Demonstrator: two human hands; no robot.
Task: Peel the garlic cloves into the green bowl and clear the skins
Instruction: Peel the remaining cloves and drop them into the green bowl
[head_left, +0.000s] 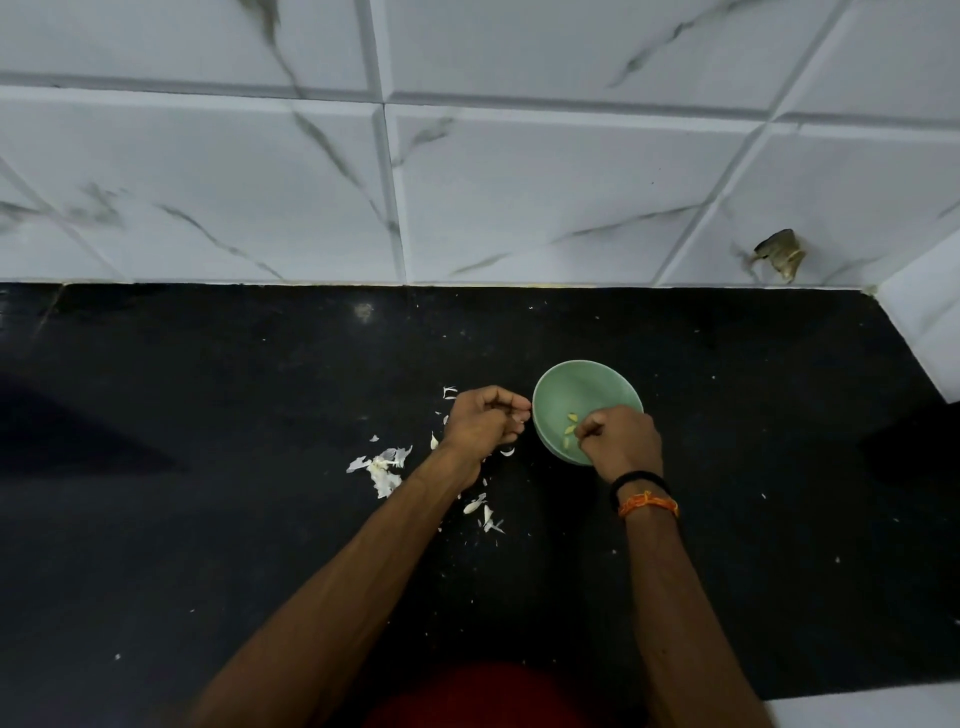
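Note:
The green bowl (582, 387) stands on the black counter right of centre, with a few peeled yellowish garlic cloves (569, 430) lying inside it. My right hand (623, 441) hangs over the bowl's near rim, fingers curled, their tips pinched at one of the cloves. My left hand (485, 418) hovers just left of the bowl, fingers curled toward the thumb around something small and pale, apparently a garlic skin. White garlic skins (382, 467) lie scattered on the counter left of and beneath my left forearm, with more garlic skin scraps (485, 512) nearer me.
The black counter (208, 519) ends at a white marble-tiled wall (467, 182) behind. A tiled ledge (930, 317) juts in at the right. A broken hole (779, 254) marks the wall at the right. Small white crumbs dot the counter.

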